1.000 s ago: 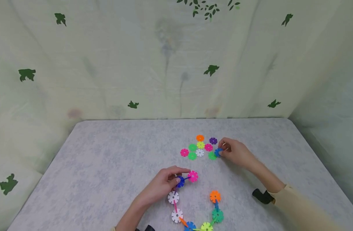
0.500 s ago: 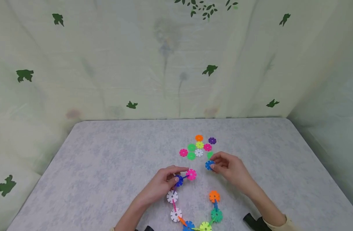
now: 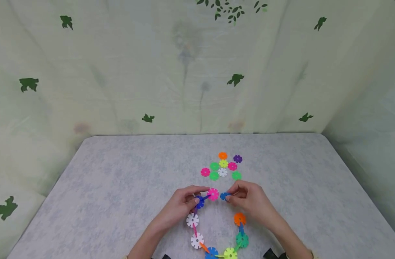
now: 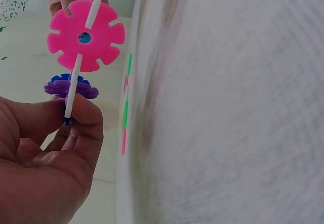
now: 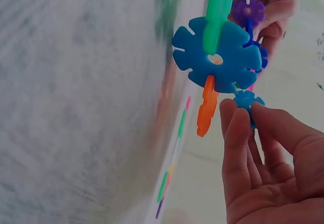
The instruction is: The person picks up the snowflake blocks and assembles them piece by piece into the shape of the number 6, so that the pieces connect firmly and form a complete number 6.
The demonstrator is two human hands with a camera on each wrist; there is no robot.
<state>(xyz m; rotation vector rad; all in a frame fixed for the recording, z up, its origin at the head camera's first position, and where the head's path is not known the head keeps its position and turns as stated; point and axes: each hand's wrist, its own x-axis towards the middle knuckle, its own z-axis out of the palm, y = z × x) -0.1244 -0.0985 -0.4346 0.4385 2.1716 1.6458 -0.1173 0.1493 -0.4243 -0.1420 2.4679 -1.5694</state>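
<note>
Blue is leading the picture at centre: I am bringing a small blue disc in my right hand to a spot just beside the pink disc at the upper end of my chain. A second ago that blue disc was sitting over the green disc at the right of the loose discs; now the green one is lying uncovered, and nine loose pieces are remaining, upper centre, on the grey counter.

My right hand is pinching the blue disc between thumb and fingers, now turning it nearly edge-on. My left hand, lower centre, is keeping its place, its thumb and fingers gripping the chain by the dark blue disc, with the index finger reaching toward the pink one; whether it is touching, I cannot tell.

In the head view a narrow gap is showing between blue and pink, so to my judgement the pieces are lining up but not yet joining. Below my hands the chain is curving open, its other end, the orange disc, standing well apart, right of centre.
</note>
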